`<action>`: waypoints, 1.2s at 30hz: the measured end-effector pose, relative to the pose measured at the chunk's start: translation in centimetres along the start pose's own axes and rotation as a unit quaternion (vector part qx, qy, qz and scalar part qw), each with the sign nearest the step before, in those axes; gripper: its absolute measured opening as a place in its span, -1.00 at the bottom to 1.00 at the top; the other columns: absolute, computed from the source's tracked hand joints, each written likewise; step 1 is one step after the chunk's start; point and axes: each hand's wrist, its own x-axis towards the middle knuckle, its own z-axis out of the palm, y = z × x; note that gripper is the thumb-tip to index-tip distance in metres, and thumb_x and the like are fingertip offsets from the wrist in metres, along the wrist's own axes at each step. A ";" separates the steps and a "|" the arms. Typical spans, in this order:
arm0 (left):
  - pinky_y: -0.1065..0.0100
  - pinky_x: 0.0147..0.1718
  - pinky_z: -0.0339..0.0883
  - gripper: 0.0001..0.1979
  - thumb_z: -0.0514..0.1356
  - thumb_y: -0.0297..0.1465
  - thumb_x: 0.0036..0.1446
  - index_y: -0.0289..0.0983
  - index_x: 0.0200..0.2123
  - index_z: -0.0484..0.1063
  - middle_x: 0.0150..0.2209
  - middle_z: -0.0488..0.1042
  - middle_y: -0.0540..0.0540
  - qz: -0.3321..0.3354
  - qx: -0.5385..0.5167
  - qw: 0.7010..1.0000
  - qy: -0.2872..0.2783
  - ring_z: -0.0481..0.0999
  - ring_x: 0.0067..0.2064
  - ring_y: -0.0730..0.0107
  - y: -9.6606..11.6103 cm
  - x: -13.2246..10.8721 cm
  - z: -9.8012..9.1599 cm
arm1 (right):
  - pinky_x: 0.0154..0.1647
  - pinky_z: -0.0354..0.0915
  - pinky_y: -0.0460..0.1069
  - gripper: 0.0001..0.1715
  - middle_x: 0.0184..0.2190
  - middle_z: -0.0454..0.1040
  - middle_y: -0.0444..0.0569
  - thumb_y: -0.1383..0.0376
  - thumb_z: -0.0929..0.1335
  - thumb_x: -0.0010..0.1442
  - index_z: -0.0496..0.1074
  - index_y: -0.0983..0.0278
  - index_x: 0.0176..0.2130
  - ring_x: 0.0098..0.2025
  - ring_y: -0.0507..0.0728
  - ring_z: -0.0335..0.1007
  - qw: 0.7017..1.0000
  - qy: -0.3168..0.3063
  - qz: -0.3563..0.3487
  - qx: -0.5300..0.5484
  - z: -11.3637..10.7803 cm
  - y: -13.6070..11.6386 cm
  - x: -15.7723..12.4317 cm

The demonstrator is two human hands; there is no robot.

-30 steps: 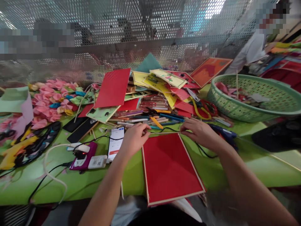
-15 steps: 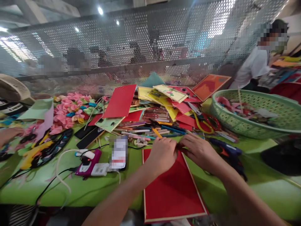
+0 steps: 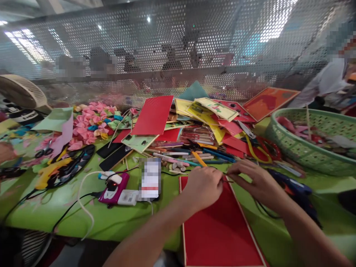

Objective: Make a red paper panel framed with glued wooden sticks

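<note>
A red board with a pale border lies at the near edge of the green table. Over its top end is my left hand, fingers curled together around something small that I cannot make out. My right hand is just right of it, thumb and fingers pinched on a small dark, thin piece between the two hands. Pencils and pens lie just beyond my hands. A blue glue gun rests to the right of my right hand.
A purple power strip with cables and a phone lie left. A yellow glue gun and pink paper flowers are farther left. Coloured cards pile up behind. A green basket stands right. Another person's hand shows at far left.
The view has swung left, so the table items appear farther right. My hands have parted slightly, and a thin dark piece now shows between them.
</note>
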 end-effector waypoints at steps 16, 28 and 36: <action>0.28 -0.22 0.40 -0.82 0.13 -0.39 0.30 -0.24 -0.32 0.51 -0.26 0.65 -0.05 0.033 -0.032 0.999 0.028 0.62 -0.20 0.27 0.3 -0.2 -0.5 | 0.17 0.31 0.29 -0.31 0.27 0.36 0.32 0.18 0.32 0.25 0.26 0.26 0.32 0.23 0.45 0.35 0.955 -0.124 0.137 -0.233 6.1 2.4 6.6; 0.34 -0.31 0.26 -0.84 0.15 -0.42 0.28 -0.21 -0.31 0.53 -0.25 0.66 -0.08 -0.055 -0.124 0.985 0.106 0.59 -0.23 0.31 -2.4 0.3 -3.3 | 0.11 0.26 0.23 -0.44 0.18 0.40 0.23 0.21 0.26 0.31 0.30 0.24 0.25 0.17 0.41 0.36 0.928 -0.179 0.148 -0.290 6.0 0.6 11.8; 0.37 -0.31 0.21 -0.88 0.19 -0.41 0.24 -0.21 -0.34 0.53 -0.35 0.62 -0.04 -0.111 -0.237 0.956 0.136 0.52 -0.32 0.36 -4.1 0.7 -4.1 | 0.05 0.29 0.20 -0.54 0.10 0.44 0.29 0.17 0.31 0.29 0.40 0.31 0.12 0.11 0.40 0.37 0.921 -0.179 0.158 -0.308 6.3 -1.0 12.4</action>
